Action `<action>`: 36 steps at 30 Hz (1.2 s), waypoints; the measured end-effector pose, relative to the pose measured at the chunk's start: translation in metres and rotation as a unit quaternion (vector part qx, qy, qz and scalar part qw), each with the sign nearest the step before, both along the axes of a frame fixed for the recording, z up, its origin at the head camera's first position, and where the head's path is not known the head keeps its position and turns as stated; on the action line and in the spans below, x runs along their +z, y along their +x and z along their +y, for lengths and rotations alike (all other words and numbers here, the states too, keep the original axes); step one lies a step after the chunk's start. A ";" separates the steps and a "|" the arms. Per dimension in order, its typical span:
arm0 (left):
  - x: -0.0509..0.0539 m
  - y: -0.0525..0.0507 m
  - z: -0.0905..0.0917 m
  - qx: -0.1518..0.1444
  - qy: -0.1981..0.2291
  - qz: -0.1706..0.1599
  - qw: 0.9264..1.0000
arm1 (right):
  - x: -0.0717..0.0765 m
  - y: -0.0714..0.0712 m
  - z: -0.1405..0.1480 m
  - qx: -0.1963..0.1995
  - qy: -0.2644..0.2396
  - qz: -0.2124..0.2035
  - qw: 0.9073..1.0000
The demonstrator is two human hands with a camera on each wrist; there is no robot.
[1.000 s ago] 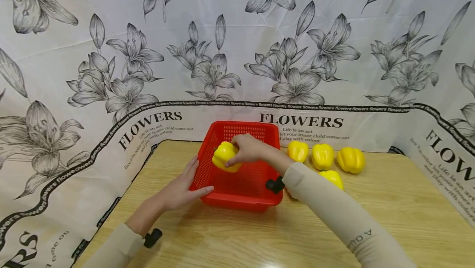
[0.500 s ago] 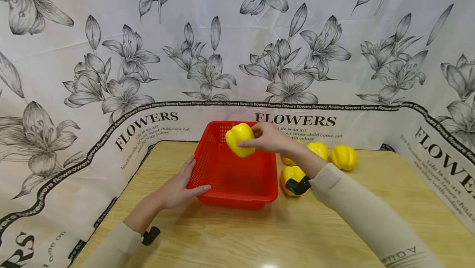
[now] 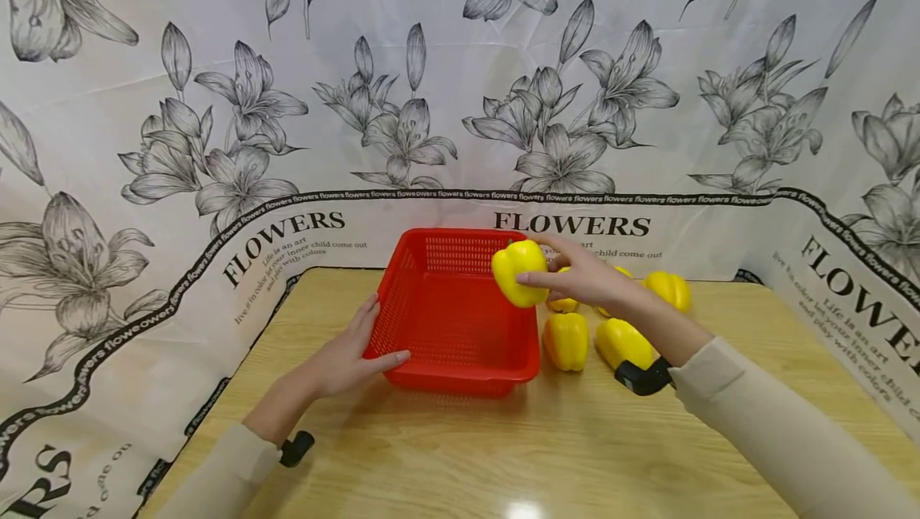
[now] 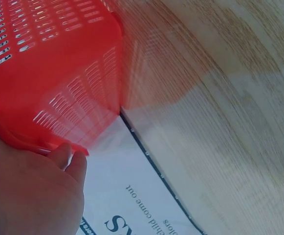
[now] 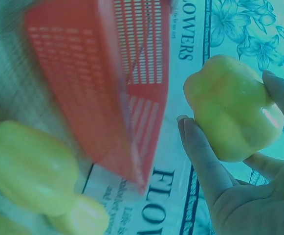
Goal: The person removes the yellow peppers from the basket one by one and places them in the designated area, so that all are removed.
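My right hand [image 3: 578, 267] holds a yellow bell pepper [image 3: 519, 274] in the air at the right rim of a red plastic basket [image 3: 460, 379]. In the right wrist view, thumb and fingers pinch the pepper [image 5: 234, 107] from its sides, apart from the basket wall [image 5: 78, 88]. My left hand [image 3: 348, 355] grips the basket's near left corner, thumb on the front rim and fingers along the left side. The left wrist view has the fingertips of that hand [image 4: 39, 181] bent over the basket's rim [image 4: 14, 139].
Several more yellow bell peppers stand on the wooden table right of the basket, among them a front one [image 3: 566, 341], a lying one [image 3: 622, 343] and a back right one [image 3: 667, 291]. My right forearm passes over this group. A flower-printed cloth [image 3: 402, 144] hangs behind.
My right hand has lifted the pepper up from inside the basket and carried it right, to the basket's right rim. The left hand has stayed on the basket.
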State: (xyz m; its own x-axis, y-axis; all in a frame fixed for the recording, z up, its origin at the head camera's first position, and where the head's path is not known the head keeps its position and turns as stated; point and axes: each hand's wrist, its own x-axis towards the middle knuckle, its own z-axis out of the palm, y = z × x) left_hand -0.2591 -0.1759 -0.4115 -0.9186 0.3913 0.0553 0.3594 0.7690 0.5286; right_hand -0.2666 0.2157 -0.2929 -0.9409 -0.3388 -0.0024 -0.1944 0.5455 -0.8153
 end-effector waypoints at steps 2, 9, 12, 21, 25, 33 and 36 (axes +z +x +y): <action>0.000 -0.001 -0.002 -0.002 0.001 0.003 1.000 | -0.002 0.004 0.009 -0.005 -0.002 -0.009 1.000; 0.000 -0.004 -0.005 -0.004 0.003 0.010 1.000 | -0.009 0.017 0.046 -0.042 0.022 -0.017 0.999; -0.001 -0.006 -0.002 -0.012 0.002 0.011 1.000 | -0.013 0.023 0.066 -0.053 0.017 -0.011 0.998; 0.002 -0.004 0.002 -0.008 0.003 0.003 1.000 | -0.025 0.035 0.119 -0.077 0.005 0.003 0.997; 0.004 -0.002 0.001 -0.009 -0.001 0.001 1.000 | -0.034 0.041 0.141 -0.085 0.021 0.012 0.996; 0.003 -0.002 0.001 -0.010 0.003 0.002 1.000 | -0.067 0.045 0.192 -0.099 -0.007 -0.009 0.995; 0.002 -0.003 0.000 -0.008 0.002 0.004 1.000 | -0.081 0.045 0.207 -0.102 -0.014 -0.022 0.994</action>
State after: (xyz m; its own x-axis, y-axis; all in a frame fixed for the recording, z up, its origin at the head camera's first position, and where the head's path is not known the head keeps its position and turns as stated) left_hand -0.2618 -0.1758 -0.4094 -0.9116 0.4058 0.0653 0.3765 0.7604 0.5292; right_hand -0.2211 0.4224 -0.3741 -0.9892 -0.1414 -0.0383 -0.0459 0.5475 -0.8355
